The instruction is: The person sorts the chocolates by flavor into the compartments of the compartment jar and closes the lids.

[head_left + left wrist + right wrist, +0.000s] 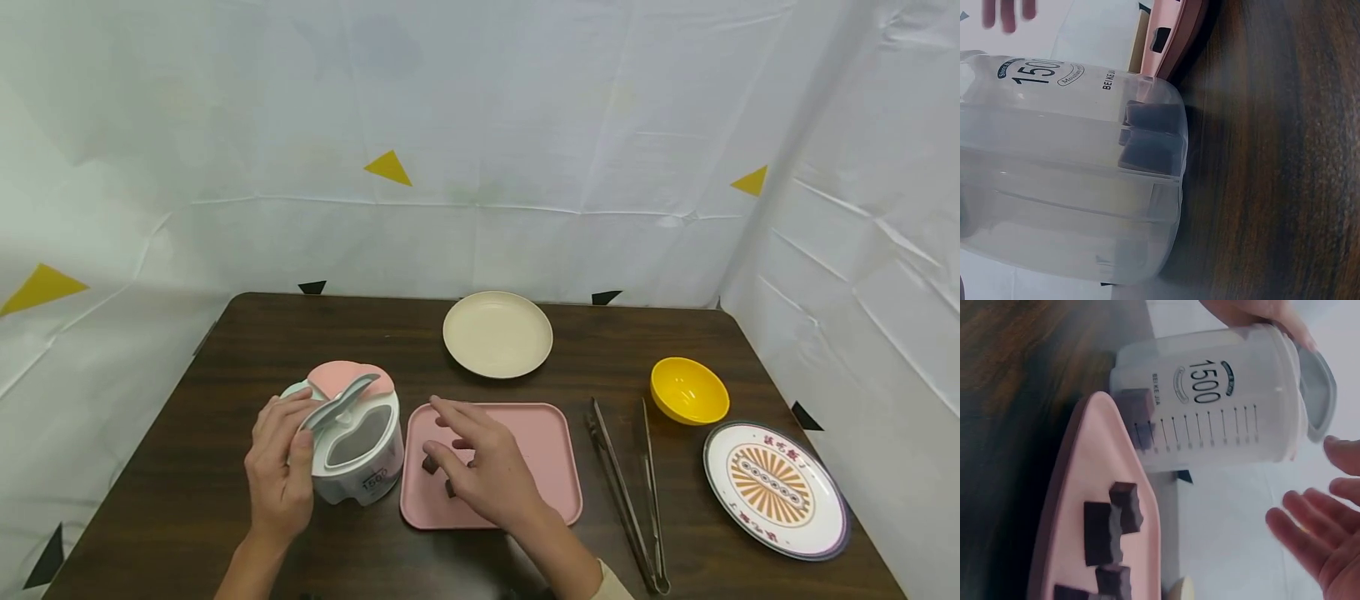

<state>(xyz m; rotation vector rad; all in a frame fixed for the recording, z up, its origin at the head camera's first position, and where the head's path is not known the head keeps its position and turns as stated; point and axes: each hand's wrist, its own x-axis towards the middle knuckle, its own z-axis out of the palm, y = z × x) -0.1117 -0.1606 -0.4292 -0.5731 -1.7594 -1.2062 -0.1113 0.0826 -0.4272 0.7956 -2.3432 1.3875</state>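
Several dark, block-shaped pieces [1102, 534] lie on the pink rectangular tray [540, 450]; the translucent plastic canister [378, 482] stands at its nine o'clock. The left hand [281, 467] pinches the raised grey flap [341, 404]; the right hand [480, 458], spread, holds nothing. Best hold that flap fully back, canister steady.

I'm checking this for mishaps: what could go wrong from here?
The raised grey flap might drop if the left hand slips. The right hand, hanging over the pink tray, could knock the dark blocks. The container stands right by the tray, so a bump might shift both.
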